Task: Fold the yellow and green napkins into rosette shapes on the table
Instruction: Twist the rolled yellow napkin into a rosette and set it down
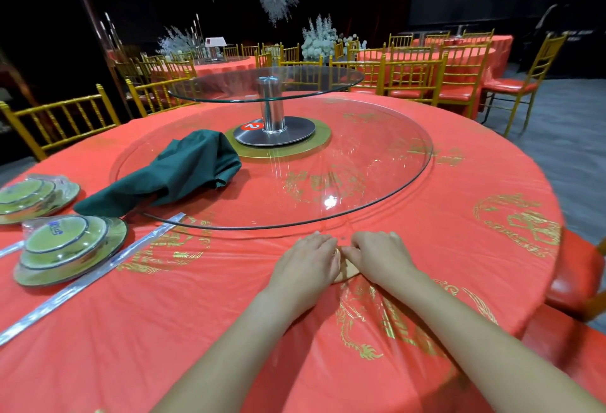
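A small folded yellow napkin (348,271) lies on the red tablecloth near the table's front, mostly hidden under my hands. My left hand (308,260) presses on its left side, fingers curled over it. My right hand (377,253) grips its right side, fingertips meeting the left hand's. Only a sliver of yellow cloth shows between and below the hands. The dark green napkin (177,173) lies crumpled and unfolded to the left, partly on the glass turntable and partly hanging over its edge.
A large glass lazy Susan (377,163) with a raised glass tier (265,83) on a metal post fills the table's middle. Two stacks of wrapped plates (69,248) and silver strips (98,276) sit at left. Gold chairs (59,117) ring the table.
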Demonstrator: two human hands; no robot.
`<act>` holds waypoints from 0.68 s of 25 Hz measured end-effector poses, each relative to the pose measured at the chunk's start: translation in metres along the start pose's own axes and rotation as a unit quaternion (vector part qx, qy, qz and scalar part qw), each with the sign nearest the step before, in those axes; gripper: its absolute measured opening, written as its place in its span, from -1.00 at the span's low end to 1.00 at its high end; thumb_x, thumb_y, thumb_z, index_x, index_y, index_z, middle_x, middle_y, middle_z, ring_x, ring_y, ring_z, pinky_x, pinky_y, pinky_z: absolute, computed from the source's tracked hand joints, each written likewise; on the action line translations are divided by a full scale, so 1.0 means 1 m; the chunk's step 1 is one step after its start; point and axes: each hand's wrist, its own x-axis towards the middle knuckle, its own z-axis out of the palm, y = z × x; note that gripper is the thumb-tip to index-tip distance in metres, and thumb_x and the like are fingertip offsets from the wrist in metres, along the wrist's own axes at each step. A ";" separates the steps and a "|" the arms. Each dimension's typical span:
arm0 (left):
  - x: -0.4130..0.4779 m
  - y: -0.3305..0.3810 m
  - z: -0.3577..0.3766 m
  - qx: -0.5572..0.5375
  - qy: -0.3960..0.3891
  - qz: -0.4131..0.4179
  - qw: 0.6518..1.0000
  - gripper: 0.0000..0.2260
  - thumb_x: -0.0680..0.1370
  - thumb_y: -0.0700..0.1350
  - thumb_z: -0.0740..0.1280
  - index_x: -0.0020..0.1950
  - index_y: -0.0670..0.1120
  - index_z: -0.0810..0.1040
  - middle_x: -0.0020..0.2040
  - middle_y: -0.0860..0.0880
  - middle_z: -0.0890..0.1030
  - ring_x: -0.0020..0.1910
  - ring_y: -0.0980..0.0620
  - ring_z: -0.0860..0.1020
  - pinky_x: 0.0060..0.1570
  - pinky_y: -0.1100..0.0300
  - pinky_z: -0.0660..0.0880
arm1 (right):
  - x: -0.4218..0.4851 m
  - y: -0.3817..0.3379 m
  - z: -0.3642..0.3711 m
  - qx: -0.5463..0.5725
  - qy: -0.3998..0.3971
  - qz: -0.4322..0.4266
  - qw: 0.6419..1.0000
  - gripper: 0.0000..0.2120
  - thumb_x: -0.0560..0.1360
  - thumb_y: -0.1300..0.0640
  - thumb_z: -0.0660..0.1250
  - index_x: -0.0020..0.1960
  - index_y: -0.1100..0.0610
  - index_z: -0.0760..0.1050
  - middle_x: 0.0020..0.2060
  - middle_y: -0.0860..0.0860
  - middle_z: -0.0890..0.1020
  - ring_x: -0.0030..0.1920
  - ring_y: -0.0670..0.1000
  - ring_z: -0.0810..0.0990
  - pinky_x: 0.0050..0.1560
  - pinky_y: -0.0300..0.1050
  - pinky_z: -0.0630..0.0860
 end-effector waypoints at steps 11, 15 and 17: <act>-0.019 -0.054 -0.051 -0.283 0.078 -0.252 0.922 -0.70 0.57 -0.01 0.17 -0.34 -0.06 0.37 -0.40 0.01 0.40 -0.36 0.00 0.37 -0.31 0.14 0.29 | -0.002 0.005 -0.032 0.234 -0.032 0.136 0.962 -0.55 0.48 -0.20 0.23 -0.44 0.08 0.36 -0.57 -0.05 0.45 -0.51 -0.01 0.44 -0.44 -0.17 0.32; -0.030 -0.049 -0.039 -0.232 -0.046 -0.284 0.929 -0.70 0.44 0.07 0.33 -0.39 -0.06 0.38 -0.47 -0.08 0.38 -0.52 -0.01 0.37 -0.48 0.22 0.33 | -0.003 -0.001 -0.043 0.219 -0.110 0.175 0.954 -0.52 0.39 -0.20 0.33 -0.53 0.11 0.38 -0.67 -0.01 0.46 -0.63 -0.02 0.39 -0.50 -0.23 0.29; -0.032 -0.047 -0.036 -0.177 -0.044 -0.278 0.943 -0.83 0.40 -0.05 0.31 -0.36 -0.07 0.43 -0.44 -0.10 0.44 -0.47 -0.03 0.39 -0.43 0.11 0.42 | -0.008 -0.001 -0.044 0.220 -0.177 0.183 0.942 -0.66 0.36 0.01 0.39 -0.50 0.17 0.50 -0.66 0.01 0.50 -0.67 -0.05 0.36 -0.57 -0.27 0.27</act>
